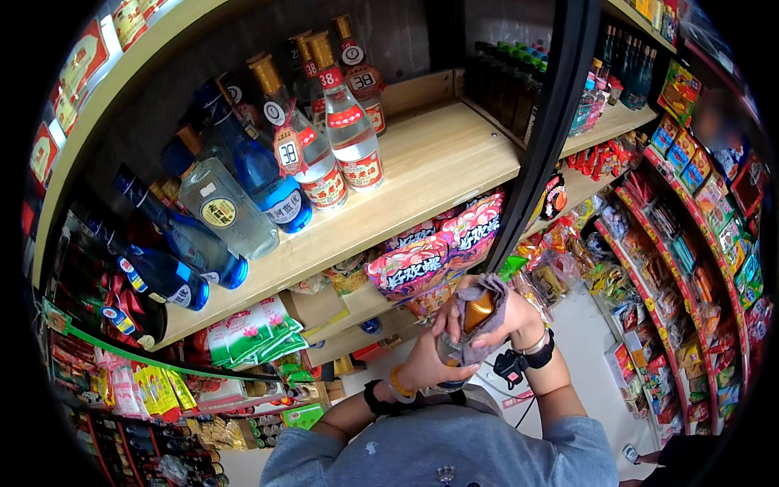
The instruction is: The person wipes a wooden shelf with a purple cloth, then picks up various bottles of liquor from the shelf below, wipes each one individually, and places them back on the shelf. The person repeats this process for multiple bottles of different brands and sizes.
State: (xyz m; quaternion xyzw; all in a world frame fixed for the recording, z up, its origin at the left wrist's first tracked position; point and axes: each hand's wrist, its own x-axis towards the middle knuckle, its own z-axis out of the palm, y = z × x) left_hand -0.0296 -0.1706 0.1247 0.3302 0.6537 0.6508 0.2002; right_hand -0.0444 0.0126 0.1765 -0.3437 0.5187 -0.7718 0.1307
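Observation:
A bottle with a gold cap point(479, 311) is held in front of my chest, its cap end tilted up. My left hand point(420, 359) wraps around the bottle's body. In my right hand point(517, 319) is a grey-purple cloth point(496, 291), pressed around the cap and neck. Fingers and cloth hide much of the bottle. Just beyond, clear glass liquor bottles with gold caps point(356, 140) stand upright on a wooden shelf point(426, 164). To their left are a ribbed clear bottle point(228, 207) and several blue glass bottles point(195, 243).
Pink snack packets point(420, 262) and green-white bags point(255, 332) fill the lower shelves. A black upright post point(541, 122) rises right of the bottle shelf. Curved racks of packaged snacks point(675, 243) line the right side. Another person's arm point(651, 456) shows at lower right.

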